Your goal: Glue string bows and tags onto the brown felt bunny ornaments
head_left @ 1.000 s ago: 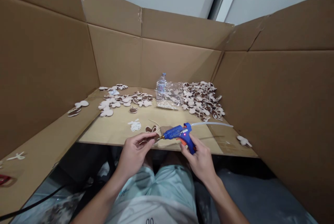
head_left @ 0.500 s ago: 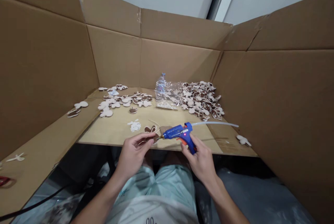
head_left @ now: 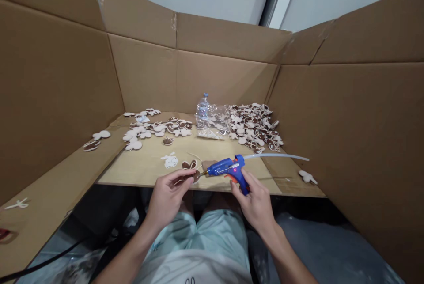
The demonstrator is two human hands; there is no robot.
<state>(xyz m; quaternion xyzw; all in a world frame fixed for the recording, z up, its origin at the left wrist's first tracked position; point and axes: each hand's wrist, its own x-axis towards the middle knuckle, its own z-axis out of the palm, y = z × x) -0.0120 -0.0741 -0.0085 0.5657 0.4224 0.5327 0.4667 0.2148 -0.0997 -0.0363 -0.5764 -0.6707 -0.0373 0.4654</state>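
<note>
In my left hand (head_left: 172,191) I pinch a brown felt bunny-shaped piece (head_left: 189,166) with white trim, close to the board's front edge. My fingers hide part of it. My right hand (head_left: 253,195) is wrapped round the handle of a blue glue gun (head_left: 221,167) with an orange trigger and a lit red light. Its nozzle points left and is at the brown piece, by my left fingertips. A long translucent glue stick (head_left: 276,157) sticks out of the gun's back. Just behind the piece lies a small heap of white cut-outs (head_left: 171,160).
A large pile of brown-and-white pieces (head_left: 253,127) lies at back right, beside a clear plastic bag (head_left: 212,120) and a bottle (head_left: 205,100). More such pieces (head_left: 145,129) are scattered at back left. Cardboard walls (head_left: 228,78) enclose the board (head_left: 232,149) on three sides.
Both hands keep their grip, and the nozzle stays at the brown piece. The glue stick's far end reaches slightly farther right. The view has shifted a little.
</note>
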